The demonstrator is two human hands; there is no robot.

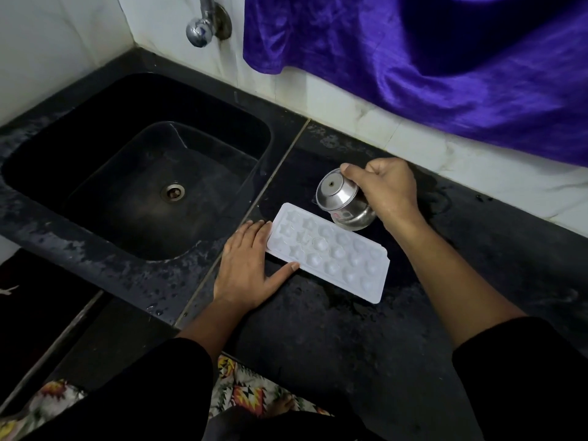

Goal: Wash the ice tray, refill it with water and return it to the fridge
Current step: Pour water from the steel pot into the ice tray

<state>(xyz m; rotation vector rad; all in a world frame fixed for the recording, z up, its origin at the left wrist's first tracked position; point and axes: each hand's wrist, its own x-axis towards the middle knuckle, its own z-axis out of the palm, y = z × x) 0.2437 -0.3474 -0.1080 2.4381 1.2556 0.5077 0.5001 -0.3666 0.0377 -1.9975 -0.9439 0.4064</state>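
Dark stone kitchen counter (318, 329), wet in patches, runs along a white tiled wall w/ a big purple velvety cloth (429, 65) hanging at the back right. Black rectangular sink basin (105, 148) is sunk into the counter's left part, chrome wall tap (200, 30) above its back edge; no water running that I can see.

White plastic ice tray (329, 253) w/ rows of star and round cups lies flat on the counter just right of the sink's right edge, nearer the front than the wall. Can't tell how full the cups are.

Hands are apart. Left hand (248, 268) lies flat, fingers spread, fingertips and thumb touching the tray's left end, steadying it. Right hand (388, 189) is wrapped round a small shiny steel cup (345, 202), tipped mouth-down toward the tray's back edge, so prob. the refill step is under way.

Handling, my guess: tray is light, thin, a bit flexible, slick when wet. Once filled it'll slosh easily, so best lifted by both short ends, kept level, no twisting, slow walk to the fridge. Wet counter means it may skate if pushed.
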